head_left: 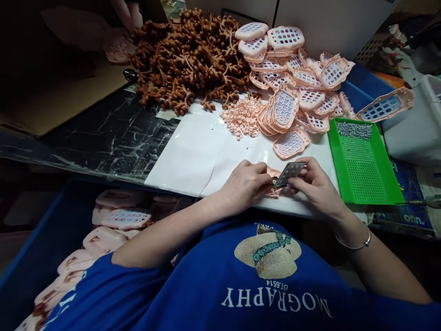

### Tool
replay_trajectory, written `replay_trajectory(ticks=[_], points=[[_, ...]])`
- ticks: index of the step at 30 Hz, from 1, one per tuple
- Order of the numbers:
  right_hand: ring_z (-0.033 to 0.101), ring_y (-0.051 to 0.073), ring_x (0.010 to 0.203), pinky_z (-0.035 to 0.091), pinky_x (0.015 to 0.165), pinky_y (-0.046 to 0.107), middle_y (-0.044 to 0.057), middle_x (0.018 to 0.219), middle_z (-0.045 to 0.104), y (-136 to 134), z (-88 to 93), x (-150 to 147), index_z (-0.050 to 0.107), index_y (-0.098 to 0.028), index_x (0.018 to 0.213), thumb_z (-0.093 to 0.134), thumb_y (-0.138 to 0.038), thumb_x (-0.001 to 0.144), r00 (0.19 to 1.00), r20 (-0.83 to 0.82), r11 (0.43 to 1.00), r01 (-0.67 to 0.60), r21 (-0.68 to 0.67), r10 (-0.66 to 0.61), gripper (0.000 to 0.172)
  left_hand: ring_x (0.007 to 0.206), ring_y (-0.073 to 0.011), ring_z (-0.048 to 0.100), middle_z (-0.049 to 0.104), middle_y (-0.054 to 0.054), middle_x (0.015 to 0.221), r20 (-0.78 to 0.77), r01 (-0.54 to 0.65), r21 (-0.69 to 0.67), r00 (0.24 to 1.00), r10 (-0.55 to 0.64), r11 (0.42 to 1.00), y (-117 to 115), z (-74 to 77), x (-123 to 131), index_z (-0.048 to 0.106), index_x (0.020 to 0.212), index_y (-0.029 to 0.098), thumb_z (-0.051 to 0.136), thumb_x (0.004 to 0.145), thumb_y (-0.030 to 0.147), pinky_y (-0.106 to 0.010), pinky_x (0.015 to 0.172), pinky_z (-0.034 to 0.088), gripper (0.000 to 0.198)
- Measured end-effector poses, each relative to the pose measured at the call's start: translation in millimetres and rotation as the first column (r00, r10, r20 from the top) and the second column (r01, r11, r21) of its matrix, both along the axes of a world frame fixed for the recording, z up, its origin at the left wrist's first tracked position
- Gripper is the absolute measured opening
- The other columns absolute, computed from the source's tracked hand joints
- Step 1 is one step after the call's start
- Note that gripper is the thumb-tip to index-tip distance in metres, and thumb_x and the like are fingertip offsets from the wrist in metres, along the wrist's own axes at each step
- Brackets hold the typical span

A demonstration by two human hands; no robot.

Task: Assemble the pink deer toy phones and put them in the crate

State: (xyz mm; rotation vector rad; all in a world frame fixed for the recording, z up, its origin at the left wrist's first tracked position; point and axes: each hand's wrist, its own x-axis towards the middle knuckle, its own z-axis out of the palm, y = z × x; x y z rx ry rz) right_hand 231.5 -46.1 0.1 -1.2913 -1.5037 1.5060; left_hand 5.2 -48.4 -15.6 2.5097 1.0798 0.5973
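On the white sheet, the person's right hand pinches a dark flat board, tilted over a pink shell mostly hidden by the hands; the left hand's exact grip cannot be told. Beyond, a green tray, pink rings, heaped shells and tangled brown parts crowd round; a co-worker's hand is cut off.

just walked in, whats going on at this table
A person's right hand holds a thin grey rectangular board tilted over a pale pink plastic piece on the white-topped table. The left hand is close against them; its exact grip is hidden. Beyond lie heaped brown knobbly parts, pink oval gridded shells and small round pink pieces. To the right, a green plastic tray holds small silver metal pieces.
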Motion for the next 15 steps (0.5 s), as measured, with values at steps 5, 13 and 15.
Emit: replay_trajectory(ticks=[5, 13, 15], points=[[0.049, 0.006, 0.052, 0.04, 0.046, 0.02, -0.005, 0.073, 0.06, 7, -8.6, -3, 0.057, -0.022, 0.102, 0.068, -0.037, 0.086, 1.0, -0.017, 0.998, -0.025, -0.066, 0.024, 0.025, 0.079, -0.0149, 0.055, 0.063, -0.003, 0.086, 0.05, -0.022, -0.019, 0.998, 0.023, 1.0, 1, -3.6, 0, 0.071, 0.088, 0.017, 0.06, 0.095, 0.026, -0.032, 0.08, 0.036, 0.016], [0.046, 0.008, 0.055, 0.039, 0.048, 0.021, -0.004, 0.075, 0.06, 5, -9.6, -8, 0.06, -0.024, 0.106, 0.065, -0.034, 0.088, 0.999, 0.036, 0.996, -0.02, 0.083, 0.017, 0.021, 0.083, -0.0176, 0.052, 0.061, -0.003, 0.086, 0.067, -0.068, -0.035, 0.995, 0.071, 0.997, 3, -7.7, -1, 0.072, 0.086, 0.02, 0.063, 0.092, 0.031, -0.034, 0.077, 0.033, 0.015], [0.046, 0.008, 0.055, 0.04, 0.048, 0.022, -0.004, 0.075, 0.059, 6, -9.6, -8, 0.061, -0.024, 0.108, 0.064, -0.034, 0.089, 0.999, 0.043, 0.996, -0.022, 0.082, 0.018, 0.021, 0.083, -0.0174, 0.052, 0.061, -0.003, 0.086, 0.076, -0.065, -0.032, 0.995, 0.068, 0.997, 4, -8.4, -1, 0.072, 0.086, 0.02, 0.064, 0.092, 0.031, -0.033, 0.077, 0.033, 0.015]])
